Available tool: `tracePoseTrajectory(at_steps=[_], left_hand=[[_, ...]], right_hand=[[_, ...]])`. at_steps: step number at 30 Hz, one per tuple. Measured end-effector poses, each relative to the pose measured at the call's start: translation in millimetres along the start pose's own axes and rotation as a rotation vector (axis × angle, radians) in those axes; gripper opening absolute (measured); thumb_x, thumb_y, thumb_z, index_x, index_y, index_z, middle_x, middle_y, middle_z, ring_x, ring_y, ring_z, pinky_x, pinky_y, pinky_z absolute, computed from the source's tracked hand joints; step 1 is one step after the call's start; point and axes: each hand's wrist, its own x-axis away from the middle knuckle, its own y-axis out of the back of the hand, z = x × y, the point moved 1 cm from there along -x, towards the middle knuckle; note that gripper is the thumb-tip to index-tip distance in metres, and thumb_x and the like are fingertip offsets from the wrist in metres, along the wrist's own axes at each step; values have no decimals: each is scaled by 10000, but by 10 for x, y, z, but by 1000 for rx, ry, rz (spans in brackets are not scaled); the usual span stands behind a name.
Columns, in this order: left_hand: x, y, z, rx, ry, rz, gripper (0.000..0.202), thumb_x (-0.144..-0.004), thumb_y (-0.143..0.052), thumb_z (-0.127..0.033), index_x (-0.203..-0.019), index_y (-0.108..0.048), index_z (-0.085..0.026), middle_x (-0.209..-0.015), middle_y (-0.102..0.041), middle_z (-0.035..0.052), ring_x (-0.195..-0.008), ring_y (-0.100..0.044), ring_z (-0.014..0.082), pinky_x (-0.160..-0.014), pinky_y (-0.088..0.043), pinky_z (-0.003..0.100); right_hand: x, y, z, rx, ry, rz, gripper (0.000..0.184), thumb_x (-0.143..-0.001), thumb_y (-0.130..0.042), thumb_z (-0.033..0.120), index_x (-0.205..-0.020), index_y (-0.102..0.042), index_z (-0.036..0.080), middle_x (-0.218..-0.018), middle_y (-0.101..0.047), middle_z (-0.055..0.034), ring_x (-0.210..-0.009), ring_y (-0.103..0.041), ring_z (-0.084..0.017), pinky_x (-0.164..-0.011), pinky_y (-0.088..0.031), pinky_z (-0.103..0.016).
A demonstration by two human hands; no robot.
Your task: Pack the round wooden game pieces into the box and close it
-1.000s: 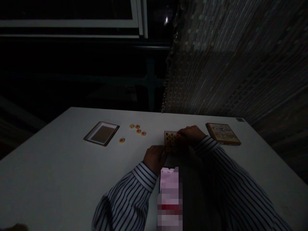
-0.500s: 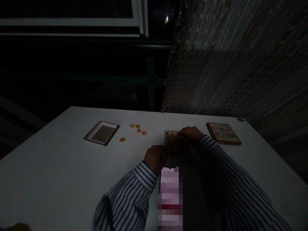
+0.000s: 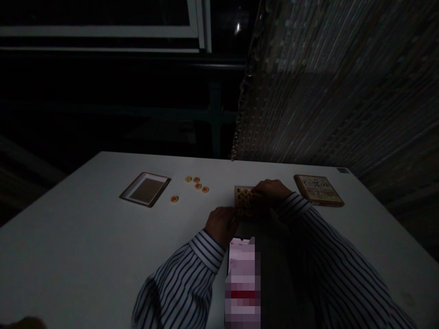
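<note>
A small open box (image 3: 235,197) holds several round Chinese chess pieces (image 3: 244,195) in rows. At its near left corner my left hand (image 3: 221,224) is closed, thumb and fingers pinching the edge. My right hand (image 3: 271,190) curls over the box's right side, its fingers bent down among the pieces there; shadow hides its fingertips and anything between them. Several loose Chinese chess pieces (image 3: 198,186) lie on the table to the left of the box, one of them (image 3: 174,199) nearer to me and apart.
On the left of the white table (image 3: 103,246) lies an open box lid (image 3: 160,192). A flat printed box (image 3: 318,189) is at the right. A lit phone (image 3: 239,251) lies just below my hands, partly blurred out. A bead curtain (image 3: 308,91) hangs behind; the room is dim.
Hardly anything differs. My right hand's fingers have shifted very slightly over the box; my left hand and the loose pieces stay put.
</note>
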Motion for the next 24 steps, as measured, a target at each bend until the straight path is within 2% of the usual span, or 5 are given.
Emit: tracePoseTrajectory(at_steps=[5,10,24], left_hand=[[4,-25,23,-15,10,22,241,-806,-470,-250,-983,-610,-166,-957,-651,80,-899,-579,223,-796,-448,369],[6,-18,14,-2,2,-9,234,-802,-480,-254,-982,-608,-180,-956,-654,68,-899,-583,210,-799,-452,352],[18,-28,19,-28,8,-16,229,-800,-485,-257,-978,-603,-174,-959,-650,63,-904,-572,215,-804,-445,355]], right_hand=[[2,6,25,30,11,33,327,-810,-402,392,-1027,-623,286,-1038,-638,-54,-946,-564,-219,-696,-398,-298],[-4,-28,18,51,15,40,314,-803,-406,408,-992,-632,298,-1040,-638,-46,-935,-565,-221,-702,-392,-312],[-8,-48,16,52,6,29,286,-796,-424,391,-915,-652,267,-959,-659,-60,-896,-575,-217,-690,-384,-316]])
